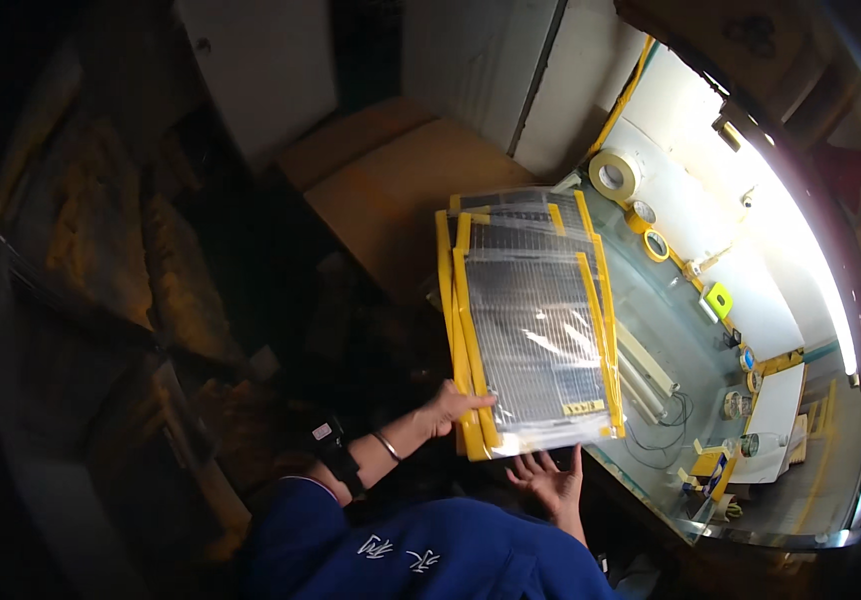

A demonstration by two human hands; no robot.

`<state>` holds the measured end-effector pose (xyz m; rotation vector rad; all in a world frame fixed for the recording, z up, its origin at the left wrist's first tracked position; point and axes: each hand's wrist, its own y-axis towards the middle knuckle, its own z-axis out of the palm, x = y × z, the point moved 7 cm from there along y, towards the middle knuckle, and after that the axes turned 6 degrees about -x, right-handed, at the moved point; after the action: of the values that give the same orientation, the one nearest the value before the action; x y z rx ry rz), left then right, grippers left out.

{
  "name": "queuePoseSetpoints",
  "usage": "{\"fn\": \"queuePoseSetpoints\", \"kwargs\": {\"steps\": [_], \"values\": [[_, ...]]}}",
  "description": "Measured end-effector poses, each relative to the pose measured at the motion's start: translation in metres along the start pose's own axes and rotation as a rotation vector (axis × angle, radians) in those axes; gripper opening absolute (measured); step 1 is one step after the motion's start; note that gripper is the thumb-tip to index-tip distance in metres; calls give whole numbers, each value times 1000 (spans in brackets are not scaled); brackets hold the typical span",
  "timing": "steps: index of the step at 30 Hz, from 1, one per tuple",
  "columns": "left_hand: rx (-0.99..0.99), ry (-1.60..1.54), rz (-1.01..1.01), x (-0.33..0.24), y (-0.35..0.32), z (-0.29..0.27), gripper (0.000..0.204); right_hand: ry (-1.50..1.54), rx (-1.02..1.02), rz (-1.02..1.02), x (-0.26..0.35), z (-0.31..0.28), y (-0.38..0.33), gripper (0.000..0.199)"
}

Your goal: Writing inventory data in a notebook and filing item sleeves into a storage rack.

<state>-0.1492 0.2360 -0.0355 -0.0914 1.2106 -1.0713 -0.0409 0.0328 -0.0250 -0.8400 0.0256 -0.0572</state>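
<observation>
Two hands on one stack. I see the left hand [448,405] clamped on the lower-left corner of the sheets [536,335], thumb on top, fingers under the yellow edge. The right hand [549,482] is spread open, palm up, under the near short edge, touching or just below it; I cannot tell which.

The sheets sit at frame centre, clear-wrapped, striped, yellow-bordered, several fanned one behind another. Long axis runs from the hands toward the upper frame, leaning slightly left. The stack lies straight ahead of both grips; the left hand is the nearer and the only one gripping.

The bench [666,335] lies right of the stack, holding tape rolls [615,175]. A cardboard box [391,180] sits upper centre; contents not visible.
</observation>
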Motion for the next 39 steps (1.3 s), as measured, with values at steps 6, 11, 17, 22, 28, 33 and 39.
{"fn": "queuePoseSetpoints", "kwargs": {"steps": [6,11,17,22,28,33,39], "values": [[101,-70,-159,38,-63,33,49,-329,-165,-387,80,-31,50,43],[-58,-364,-38,33,-27,24,49,-571,-182,-495,109,2,51,27],[-231,-356,399,-34,-42,24,67,-857,93,-664,118,75,-2,30],[-413,-365,765,-46,-86,20,76,-1056,168,-433,108,126,6,43],[-751,-271,808,-53,-192,6,71,-1343,610,-500,64,185,51,51],[-810,-584,1019,-25,-264,12,64,-1287,1679,-828,-4,207,61,82],[-1199,-1197,1017,47,-310,-20,43,-1313,607,694,-168,218,5,40]]}}
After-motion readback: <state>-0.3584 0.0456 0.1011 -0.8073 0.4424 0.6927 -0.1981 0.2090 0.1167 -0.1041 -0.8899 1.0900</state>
